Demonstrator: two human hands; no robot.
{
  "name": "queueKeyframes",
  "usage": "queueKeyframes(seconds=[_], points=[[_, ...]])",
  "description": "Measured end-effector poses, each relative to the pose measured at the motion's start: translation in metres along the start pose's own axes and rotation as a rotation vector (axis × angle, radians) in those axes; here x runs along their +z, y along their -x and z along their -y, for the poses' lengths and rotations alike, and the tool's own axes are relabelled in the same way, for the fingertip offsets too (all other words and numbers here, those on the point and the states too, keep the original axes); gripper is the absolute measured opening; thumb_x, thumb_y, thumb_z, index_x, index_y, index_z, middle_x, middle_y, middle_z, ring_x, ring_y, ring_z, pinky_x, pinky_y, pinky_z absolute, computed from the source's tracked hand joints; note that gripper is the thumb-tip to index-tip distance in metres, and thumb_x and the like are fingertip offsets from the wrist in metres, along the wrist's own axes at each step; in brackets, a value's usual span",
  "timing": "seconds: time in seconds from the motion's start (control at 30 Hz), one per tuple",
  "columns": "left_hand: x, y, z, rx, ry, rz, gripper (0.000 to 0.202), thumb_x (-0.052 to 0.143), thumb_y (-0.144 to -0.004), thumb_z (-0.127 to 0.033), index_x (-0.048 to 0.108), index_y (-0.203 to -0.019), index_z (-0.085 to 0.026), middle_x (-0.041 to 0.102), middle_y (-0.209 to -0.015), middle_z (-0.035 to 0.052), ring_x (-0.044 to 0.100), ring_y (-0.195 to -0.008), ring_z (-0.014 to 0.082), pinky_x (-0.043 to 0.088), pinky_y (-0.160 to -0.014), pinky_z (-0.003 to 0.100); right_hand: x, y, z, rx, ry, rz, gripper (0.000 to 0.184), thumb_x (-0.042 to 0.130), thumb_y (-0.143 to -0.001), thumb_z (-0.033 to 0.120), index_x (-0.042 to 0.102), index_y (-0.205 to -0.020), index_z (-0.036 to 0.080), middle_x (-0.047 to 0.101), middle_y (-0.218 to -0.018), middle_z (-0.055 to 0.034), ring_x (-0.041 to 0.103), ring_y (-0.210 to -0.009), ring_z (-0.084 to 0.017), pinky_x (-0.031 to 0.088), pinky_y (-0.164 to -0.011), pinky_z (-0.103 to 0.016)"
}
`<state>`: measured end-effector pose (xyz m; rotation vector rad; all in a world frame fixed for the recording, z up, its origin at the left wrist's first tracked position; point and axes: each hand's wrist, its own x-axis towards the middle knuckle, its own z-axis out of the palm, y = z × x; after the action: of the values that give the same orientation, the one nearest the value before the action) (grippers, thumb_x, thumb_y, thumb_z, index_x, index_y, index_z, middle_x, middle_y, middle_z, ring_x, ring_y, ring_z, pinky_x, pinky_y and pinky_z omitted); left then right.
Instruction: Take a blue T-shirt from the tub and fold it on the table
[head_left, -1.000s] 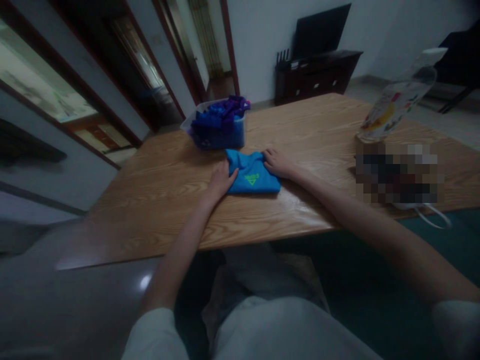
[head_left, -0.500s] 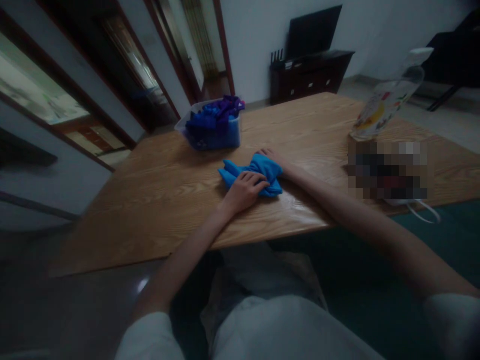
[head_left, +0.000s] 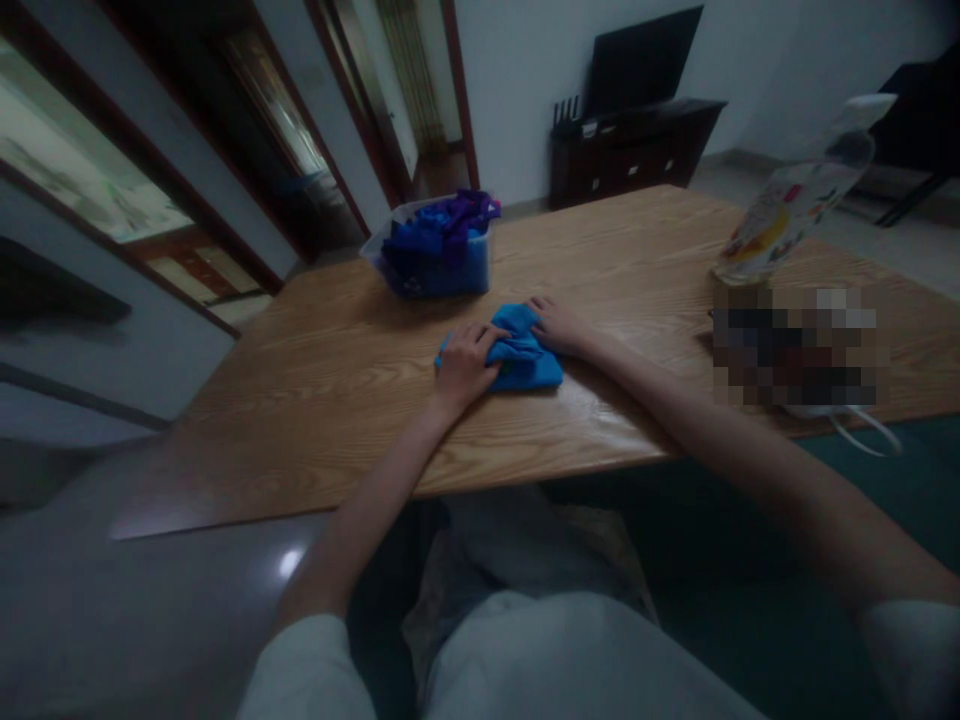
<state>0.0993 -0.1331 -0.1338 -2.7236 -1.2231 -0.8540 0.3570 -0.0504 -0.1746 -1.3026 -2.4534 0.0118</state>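
A crumpled blue cloth (head_left: pixel 525 365) lies on the wooden table in front of me, its front edge fairly straight and its top bunched in folds. Resting over its left part is my left hand (head_left: pixel 466 365), palm down, with fingers and thumb spread apart on the fabric. My right hand (head_left: pixel 559 325) is at the cloth's far right side, its fingers bent onto the edge and closed on the fabric. The undersides of both hands are hidden.
Beyond the cloth stands a clear plastic tub (head_left: pixel 487 265) heaped with blue and purple fabric. To the right are a tall clear bottle (head_left: pixel 780 215) and a pixelated item (head_left: pixel 795 350) with a white cord loop. The wooden table's (head_left: pixel 300 400) front edge runs close to my body.
My left hand has shifted left across the cloth and spread its fingers. The cloth's front right part now lies flatter. My right hand has moved slightly, staying at the far right side.
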Motion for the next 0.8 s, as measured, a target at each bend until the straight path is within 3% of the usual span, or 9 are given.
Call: queueKeyframes(seconds=[0.13, 0.2, 0.27, 0.43, 0.63, 0.8], points=[[0.002, -0.003, 0.033, -0.306, 0.007, -0.099, 0.031, 0.063, -0.103, -0.022, 0.071, -0.133, -0.021, 0.077, -0.132, 0.0145, 0.072, -0.125, 0.0328, 0.055, -0.105, 0.041, 0.0, 0.0, 0.001, 0.047, 0.0, -0.011, 0.038, 0.046, -0.104, 0.025, 0.063, -0.135, 0.011, 0.068, -0.135, -0.0238, 0.059, -0.126, -0.04, 0.048, -0.113, -0.056], [0.005, -0.004, 0.058, -0.467, -0.001, -0.063, 0.021, 0.062, -0.105, -0.029, 0.073, -0.121, -0.02, 0.08, -0.12, 0.0158, 0.075, -0.117, 0.0345, 0.056, -0.099, 0.04, -0.001, 0.0, 0.002, 0.049, 0.013, -0.003, 0.037, 0.046, -0.104, 0.025, 0.063, -0.134, 0.012, 0.069, -0.134, -0.0231, 0.06, -0.125, -0.039, 0.048, -0.113, -0.056], [0.007, -0.004, 0.08, -0.543, 0.037, 0.03, 0.017, 0.063, -0.106, -0.034, 0.073, -0.106, -0.02, 0.081, -0.107, 0.0148, 0.076, -0.109, 0.0339, 0.057, -0.094, 0.039, -0.002, 0.0, 0.002, 0.05, 0.027, 0.002, 0.035, 0.045, -0.104, 0.024, 0.063, -0.132, 0.013, 0.069, -0.132, -0.0219, 0.061, -0.122, -0.038, 0.049, -0.112, -0.055], [0.012, 0.0, 0.103, -0.448, 0.108, 0.088, 0.023, 0.061, -0.108, -0.041, 0.069, -0.099, -0.021, 0.08, -0.107, 0.0131, 0.073, -0.104, 0.0295, 0.057, -0.098, 0.039, -0.004, -0.001, 0.004, 0.045, 0.039, 0.014, 0.034, 0.045, -0.104, 0.024, 0.062, -0.13, 0.013, 0.069, -0.131, -0.0224, 0.062, -0.121, -0.038, 0.05, -0.111, -0.054], [0.013, 0.001, 0.098, -0.41, 0.085, 0.073, 0.024, 0.059, -0.11, -0.041, 0.067, -0.097, -0.022, 0.078, -0.104, 0.0132, 0.073, -0.102, 0.0298, 0.057, -0.097, 0.04, -0.008, 0.0, 0.008, 0.062, 0.049, 0.038, 0.034, 0.043, -0.103, 0.023, 0.063, -0.128, 0.012, 0.069, -0.132, -0.0239, 0.061, -0.122, -0.038, 0.048, -0.114, -0.053], [0.009, 0.001, 0.092, -0.371, 0.074, 0.06, 0.024, 0.059, -0.111, -0.042, 0.067, -0.099, -0.022, 0.078, -0.105, 0.0139, 0.074, -0.103, 0.0311, 0.057, -0.097, 0.041, -0.009, 0.002, 0.013, 0.075, 0.015, -0.015, 0.028, 0.048, -0.101, 0.024, 0.063, -0.124, 0.016, 0.07, -0.128, -0.0209, 0.062, -0.12, -0.038, 0.051, -0.109, -0.053]])
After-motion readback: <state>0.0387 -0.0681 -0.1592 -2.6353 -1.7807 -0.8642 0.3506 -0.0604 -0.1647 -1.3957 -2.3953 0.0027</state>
